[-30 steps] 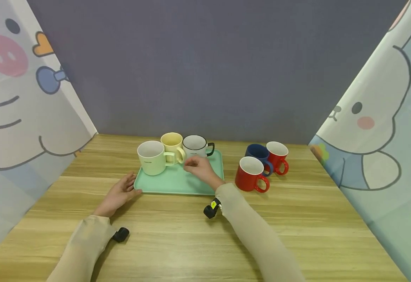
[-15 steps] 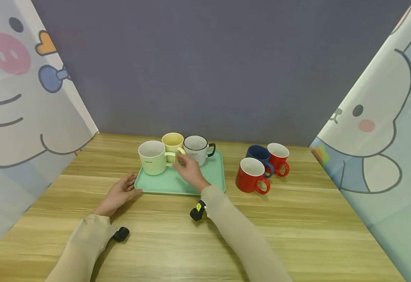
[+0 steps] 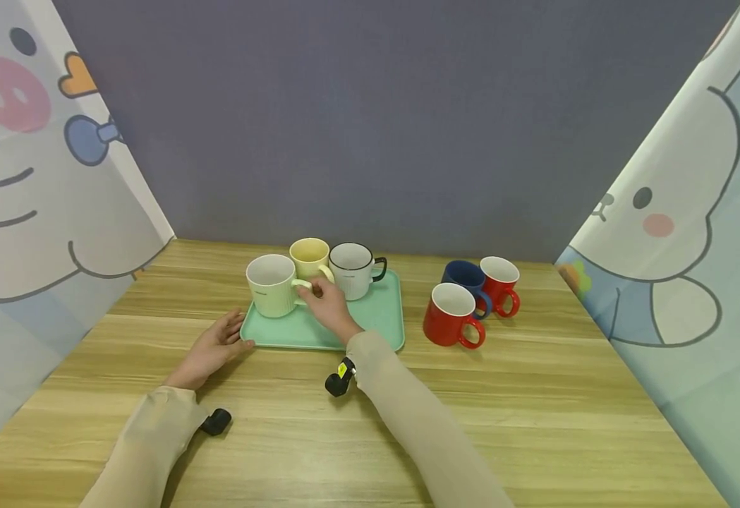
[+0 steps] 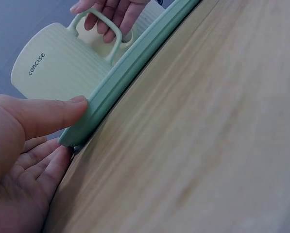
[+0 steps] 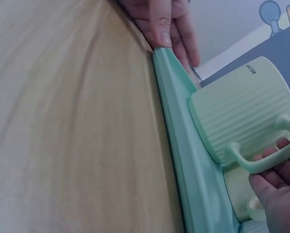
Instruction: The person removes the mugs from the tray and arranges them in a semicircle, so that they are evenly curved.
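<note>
A pale green ribbed mug (image 3: 271, 288) stands on the left part of a mint green tray (image 3: 350, 328). My right hand (image 3: 328, 307) holds that mug's handle (image 5: 266, 162), its fingers behind the handle and the thumb at its upper end. A yellow mug (image 3: 309, 255) and a white mug (image 3: 350, 271) with a black rim and handle stand behind on the same tray. My left hand (image 3: 214, 353) holds the tray's near left corner. In the left wrist view, the thumb (image 4: 62, 114) lies against the tray's wall and the fingertips touch around the corner.
Right of the tray, two red mugs, one nearer (image 3: 449, 317) and one farther (image 3: 498, 279), stand with a blue mug (image 3: 465, 275) on the wooden table (image 3: 319, 437). A grey panel (image 3: 370, 127) rises behind, with cartoon-printed sheets on both sides.
My right hand has moved left from in front of the white mug to the pale green mug's handle and taken hold of it. The left hand stays at the tray corner.
</note>
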Demonstrator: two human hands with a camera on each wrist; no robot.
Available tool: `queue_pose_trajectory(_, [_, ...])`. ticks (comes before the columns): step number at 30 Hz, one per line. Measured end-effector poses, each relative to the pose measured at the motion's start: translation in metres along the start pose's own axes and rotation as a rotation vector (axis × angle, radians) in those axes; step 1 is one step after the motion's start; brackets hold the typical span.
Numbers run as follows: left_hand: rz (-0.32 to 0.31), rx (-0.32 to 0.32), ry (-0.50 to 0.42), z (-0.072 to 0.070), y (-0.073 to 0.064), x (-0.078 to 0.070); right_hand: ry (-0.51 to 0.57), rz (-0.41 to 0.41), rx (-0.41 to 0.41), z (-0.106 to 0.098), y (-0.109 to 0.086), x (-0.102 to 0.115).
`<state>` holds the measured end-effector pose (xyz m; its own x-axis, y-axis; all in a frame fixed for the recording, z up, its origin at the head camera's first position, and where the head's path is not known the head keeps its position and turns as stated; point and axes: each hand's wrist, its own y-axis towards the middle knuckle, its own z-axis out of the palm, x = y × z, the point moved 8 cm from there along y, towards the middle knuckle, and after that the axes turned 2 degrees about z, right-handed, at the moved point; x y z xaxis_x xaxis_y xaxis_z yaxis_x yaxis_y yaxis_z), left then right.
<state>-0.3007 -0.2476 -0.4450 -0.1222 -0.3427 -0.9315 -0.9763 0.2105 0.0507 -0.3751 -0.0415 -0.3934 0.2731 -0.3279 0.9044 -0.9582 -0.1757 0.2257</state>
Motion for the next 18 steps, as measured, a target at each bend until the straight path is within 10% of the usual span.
queue_pose_trajectory(18, [0.01, 0.008, -0.009, 0.0007, -0.0001, -0.0034, 0.218, 0.087, 0.128, 0.0091, -0.0041, 0.0014])
